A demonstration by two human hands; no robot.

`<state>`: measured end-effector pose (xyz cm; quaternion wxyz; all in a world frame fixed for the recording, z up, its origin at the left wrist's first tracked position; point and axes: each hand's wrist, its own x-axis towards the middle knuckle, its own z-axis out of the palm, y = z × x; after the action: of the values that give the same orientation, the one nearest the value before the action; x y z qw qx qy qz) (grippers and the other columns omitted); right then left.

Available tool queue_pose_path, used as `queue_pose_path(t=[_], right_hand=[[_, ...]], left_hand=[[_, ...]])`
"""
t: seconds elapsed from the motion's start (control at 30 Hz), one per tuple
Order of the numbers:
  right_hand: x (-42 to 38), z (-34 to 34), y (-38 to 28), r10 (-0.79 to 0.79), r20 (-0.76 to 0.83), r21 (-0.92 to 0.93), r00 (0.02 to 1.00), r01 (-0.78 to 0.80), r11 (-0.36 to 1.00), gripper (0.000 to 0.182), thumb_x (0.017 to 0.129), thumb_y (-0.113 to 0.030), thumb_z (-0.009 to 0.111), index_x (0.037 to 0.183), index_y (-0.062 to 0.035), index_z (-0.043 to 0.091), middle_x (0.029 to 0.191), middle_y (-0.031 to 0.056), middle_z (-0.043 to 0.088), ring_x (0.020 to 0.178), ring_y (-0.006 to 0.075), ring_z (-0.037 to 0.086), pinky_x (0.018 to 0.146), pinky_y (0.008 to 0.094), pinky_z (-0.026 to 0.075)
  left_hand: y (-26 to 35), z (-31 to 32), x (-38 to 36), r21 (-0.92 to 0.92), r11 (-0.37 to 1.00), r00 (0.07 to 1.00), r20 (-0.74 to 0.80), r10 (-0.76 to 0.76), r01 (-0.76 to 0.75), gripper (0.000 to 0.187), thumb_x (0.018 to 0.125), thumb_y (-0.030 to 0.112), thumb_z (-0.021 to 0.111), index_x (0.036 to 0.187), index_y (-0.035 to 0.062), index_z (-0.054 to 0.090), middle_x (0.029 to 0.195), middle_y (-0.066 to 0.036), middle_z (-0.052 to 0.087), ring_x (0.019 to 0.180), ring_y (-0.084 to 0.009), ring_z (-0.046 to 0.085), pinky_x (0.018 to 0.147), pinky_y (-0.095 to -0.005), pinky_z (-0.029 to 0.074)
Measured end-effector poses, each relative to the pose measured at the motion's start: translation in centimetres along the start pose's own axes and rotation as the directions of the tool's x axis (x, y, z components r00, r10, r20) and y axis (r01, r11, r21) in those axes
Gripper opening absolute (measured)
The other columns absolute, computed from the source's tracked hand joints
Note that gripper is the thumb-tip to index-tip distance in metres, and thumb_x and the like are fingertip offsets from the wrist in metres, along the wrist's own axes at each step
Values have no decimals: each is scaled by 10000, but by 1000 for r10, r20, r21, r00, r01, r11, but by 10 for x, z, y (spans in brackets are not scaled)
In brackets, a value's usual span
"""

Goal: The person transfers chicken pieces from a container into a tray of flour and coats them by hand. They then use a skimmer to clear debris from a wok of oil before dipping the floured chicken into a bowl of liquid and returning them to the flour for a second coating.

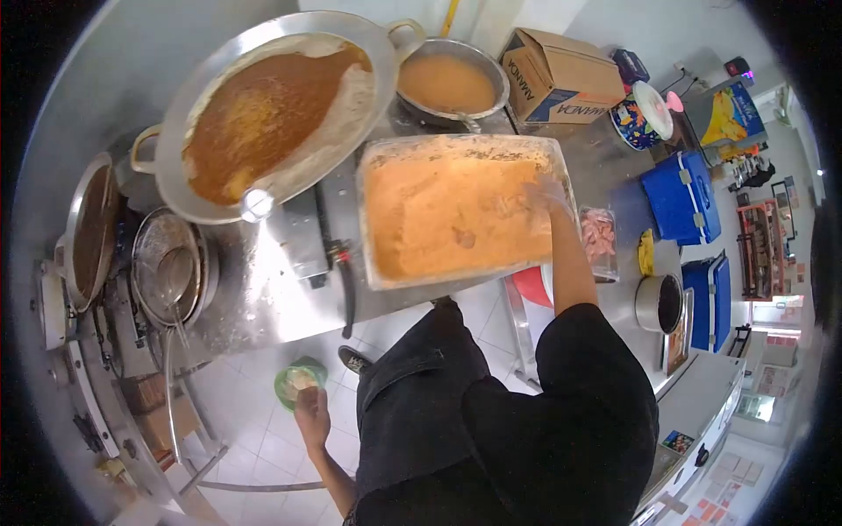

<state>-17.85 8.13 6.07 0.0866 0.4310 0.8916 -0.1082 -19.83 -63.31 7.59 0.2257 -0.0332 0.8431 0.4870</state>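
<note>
- Head view, centre of the frame: clear plastic tub (456, 215) of orange batter or marinade, resting on the steel counter (263, 298), near edge overhanging toward the body.
- Right hand (542, 195) sunk into the mix at the tub's right side, in what looks like a thin clear glove; fingers seemingly loosely spread, though smeared orange blurs them, so pinching or not cannot be told.
- Left hand (309, 405) at lower left, hanging low over the tiled floor, closed around a small green bowl or cup (298, 383) with something pale inside.
- Handling judgement for the tub: likely heavy with wet, sloshing contents; thin walls apt to flex; rim and sides probably slick with sauce. Best gripped with both palms under the rim at the two short ends, kept level (dragging by one corner could buckle it).
- Upper left of the frame: wide wok (272, 110) of brown liquid with pale crust on its right wall; second pan (449, 83) of orange-brown sauce just behind the tub.
- Left edge: pot (88, 232) and wire strainer (171, 267) beside it.
- Right of the tub: small clear container of pinkish pieces (598, 238), just beside the forearm.
- Upper right: cardboard box (561, 74), blue cooler boxes (682, 197) lower down.
</note>
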Motion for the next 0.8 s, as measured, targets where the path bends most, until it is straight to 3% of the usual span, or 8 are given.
queue_pose_path(t=[0.1, 0.17, 0.27, 0.33, 0.43, 0.53, 0.73, 0.8], right_hand=[[8, 11, -13, -89, 43, 28, 995, 88, 996, 494, 902, -460, 429, 1053, -34, 628, 1072, 240, 620, 1002, 389, 599, 853, 444, 476], [34, 87, -5, -244, 256, -207, 935, 300, 931, 514, 894, -466, 424, 1049, -24, 636, 1103, 210, 621, 1018, 356, 600, 856, 441, 470], [-29, 41, -50, -210, 230, 24, 950, 210, 977, 518, 908, -446, 406, 1013, 9, 632, 1075, 244, 616, 1013, 371, 588, 859, 455, 460], [-43, 21, -57, -400, 335, 441, 853, 233, 867, 525, 915, -455, 421, 1001, 30, 604, 1021, 254, 618, 997, 364, 593, 854, 448, 452], [-18, 12, -58, -403, 184, 253, 897, 353, 901, 567, 883, -487, 461, 1118, 19, 557, 1021, 260, 614, 987, 360, 594, 847, 448, 449], [-27, 14, -106, -393, 282, 197, 875, 348, 917, 663, 849, -515, 488, 1260, 5, 472, 1000, 264, 612, 988, 368, 588, 864, 449, 439], [-84, 32, -124, -788, 250, 136, 563, 785, 605, 664, 784, -445, 578, 1310, -57, 459, 1192, 246, 511, 1105, 383, 512, 858, 453, 451], [-65, 57, -95, -919, 270, 79, 289, 944, 320, 665, 749, -387, 627, 1318, -85, 462, 1266, 226, 453, 1155, 393, 465, 877, 453, 450]], left_hand=[[58, 78, 17, -60, 996, 997, 38, -71, 73, 309, 961, 231, 511, 1124, -31, 532, 990, -113, 626, 916, -198, 620, 792, -330, 500], [114, 128, 33, -324, 930, 985, 56, -166, 175, 432, 993, 325, 433, 1256, -17, 454, 1143, -141, 567, 1041, -215, 577, 846, -344, 492], [149, 183, 61, -477, 873, 995, 19, -103, 99, 566, 992, 410, 391, 1346, -30, 357, 1259, -164, 489, 1162, -244, 502, 906, -368, 472], [155, 201, 75, -453, 886, 991, -40, -127, 95, 613, 989, 413, 393, 1372, -60, 313, 1292, -190, 462, 1191, -269, 484, 919, -381, 463], [184, 209, 78, -420, 898, 977, -98, -187, 130, 602, 989, 408, 393, 1351, -68, 330, 1284, -193, 466, 1163, -272, 503, 922, -384, 463], [170, 210, 80, -505, 855, 967, -136, -215, 119, 583, 984, 390, 420, 1342, -63, 338, 1234, -182, 491, 1120, -263, 524, 915, -386, 467], [176, 221, 75, -727, 686, 936, -252, -246, -16, 532, 955, 337, 509, 1317, -27, 370, 1002, -113, 515, 961, -206, 539, 879, -371, 467], [176, 222, 79, -776, 628, 929, -266, -256, -49, 522, 928, 352, 560, 1278, -4, 408, 943, -72, 501, 872, -168, 516, 868, -358, 463]])
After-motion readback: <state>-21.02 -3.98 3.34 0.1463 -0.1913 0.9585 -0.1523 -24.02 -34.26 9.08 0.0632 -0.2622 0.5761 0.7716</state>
